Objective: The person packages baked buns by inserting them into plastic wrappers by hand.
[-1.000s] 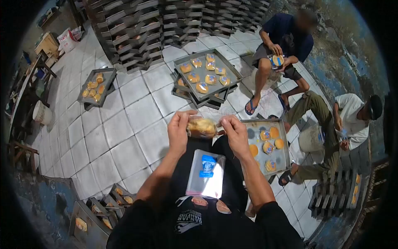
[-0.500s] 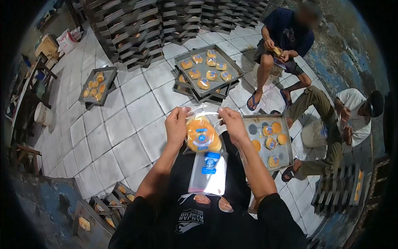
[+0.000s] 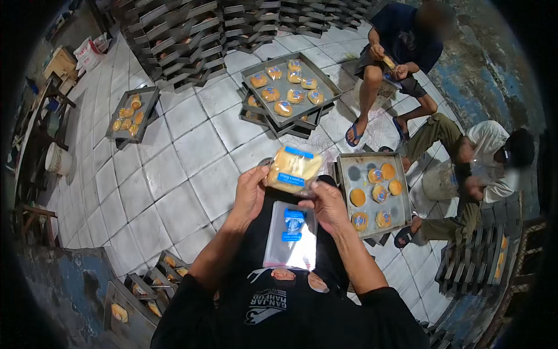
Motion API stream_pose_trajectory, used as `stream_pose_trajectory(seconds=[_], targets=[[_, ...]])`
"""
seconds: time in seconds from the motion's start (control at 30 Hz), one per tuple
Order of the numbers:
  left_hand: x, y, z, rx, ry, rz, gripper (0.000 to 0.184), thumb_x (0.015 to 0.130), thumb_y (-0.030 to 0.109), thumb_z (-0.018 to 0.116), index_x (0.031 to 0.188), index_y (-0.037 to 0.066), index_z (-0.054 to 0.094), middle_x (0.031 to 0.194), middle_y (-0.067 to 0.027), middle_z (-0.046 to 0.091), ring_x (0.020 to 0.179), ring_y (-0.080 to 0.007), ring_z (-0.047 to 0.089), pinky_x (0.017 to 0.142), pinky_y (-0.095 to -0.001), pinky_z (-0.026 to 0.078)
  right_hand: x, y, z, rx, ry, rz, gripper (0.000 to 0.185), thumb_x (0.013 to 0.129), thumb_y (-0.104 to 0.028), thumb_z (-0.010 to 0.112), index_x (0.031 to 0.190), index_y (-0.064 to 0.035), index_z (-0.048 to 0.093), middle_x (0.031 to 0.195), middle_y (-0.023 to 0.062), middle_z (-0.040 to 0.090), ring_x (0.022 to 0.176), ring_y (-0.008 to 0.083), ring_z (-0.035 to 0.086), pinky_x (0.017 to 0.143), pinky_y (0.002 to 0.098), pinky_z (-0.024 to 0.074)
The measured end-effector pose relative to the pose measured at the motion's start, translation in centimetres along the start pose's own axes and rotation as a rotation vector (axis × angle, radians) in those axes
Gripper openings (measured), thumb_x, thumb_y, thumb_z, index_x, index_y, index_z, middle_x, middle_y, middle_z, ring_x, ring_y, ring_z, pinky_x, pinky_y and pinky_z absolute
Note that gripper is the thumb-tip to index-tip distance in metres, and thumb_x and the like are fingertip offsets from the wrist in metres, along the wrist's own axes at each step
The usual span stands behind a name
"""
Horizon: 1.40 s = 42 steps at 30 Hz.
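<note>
A bread bun in a clear plastic bag with blue print is held up in front of my chest. My left hand pinches its left edge. On the right, my right hand has its fingers closed on the bag's lower right corner. The bag's side with two blue printed bands faces me. Below it, a stack of clear printed bags lies on my lap, against my black shirt. To the right of my right hand is a metal tray with several round buns, some bagged and some bare.
Ahead, stacked trays carry bagged buns. A smaller tray of buns lies on the tiled floor to the left. Tall stacks of trays stand at the back. Two people sit at the right, one holding a bread piece.
The bagged bun has been raised and turned, so its blue bands show differently. My right hand has moved down from the bag's upper corner to its lower right.
</note>
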State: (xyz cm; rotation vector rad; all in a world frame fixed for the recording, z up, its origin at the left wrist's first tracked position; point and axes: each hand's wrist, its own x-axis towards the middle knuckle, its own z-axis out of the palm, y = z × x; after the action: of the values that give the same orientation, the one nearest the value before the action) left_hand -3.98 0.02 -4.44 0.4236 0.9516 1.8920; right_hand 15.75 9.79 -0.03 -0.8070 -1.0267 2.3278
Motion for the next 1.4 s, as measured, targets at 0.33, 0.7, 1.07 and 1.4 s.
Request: stream_pose_trajectory(seconds=[0.33,0.7,1.07,1.4], targets=[[0.1,1.2,1.4,-0.514,-0.098,-0.220,0.058,0.102,0.044,0.051,0.144,0.005,0.045,0.140,-0.0149,0.056,0.130,-0.0281,0.054,0.110,-0.0471,0.043,-0.2,-3.4,5.0,-1.516,-0.317,-0.929,0.032,0.080,-0.010,0.077,0.107,-0.0008,0.063,0.129,0.0171,0.064,0.120,0.0364,0.060,0.114,0.0529,0.0339],[-4.7,0.5,-18.7,-0.420,0.280,-0.227,0.048,0.101,0.025,0.050,0.142,0.000,0.047,0.139,-0.0176,0.058,0.128,-0.0318,0.057,0.113,-0.0480,0.043,-1.3,-1.5,-2.1,-1.147,0.086,-0.539,0.026,0.092,-0.006,0.066,0.116,0.0027,0.064,0.125,0.0158,0.063,0.106,0.0236,0.066,0.089,0.0333,0.0537],[4.9,14.5,-29.0,-0.358,0.565,0.380,0.049,0.101,0.041,0.051,0.140,0.011,0.048,0.142,-0.0146,0.053,0.132,-0.0316,0.050,0.107,-0.0534,0.045,0.1,0.1,-3.6,-1.023,0.138,-0.395,0.025,0.096,-0.008,0.063,0.118,0.0033,0.063,0.119,0.0147,0.063,0.104,0.0203,0.064,0.090,0.0306,0.0525],[1.8,4.2,-15.0,0.562,0.334,-0.024,0.037,0.098,0.037,0.063,0.122,0.009,0.064,0.116,-0.0049,0.071,0.108,-0.0161,0.065,0.096,-0.0364,0.048,-2.0,-0.4,-2.4,-1.264,0.162,-0.390,0.025,0.095,-0.011,0.064,0.116,0.0021,0.064,0.110,0.0133,0.068,0.100,0.0211,0.065,0.089,0.0332,0.0514]])
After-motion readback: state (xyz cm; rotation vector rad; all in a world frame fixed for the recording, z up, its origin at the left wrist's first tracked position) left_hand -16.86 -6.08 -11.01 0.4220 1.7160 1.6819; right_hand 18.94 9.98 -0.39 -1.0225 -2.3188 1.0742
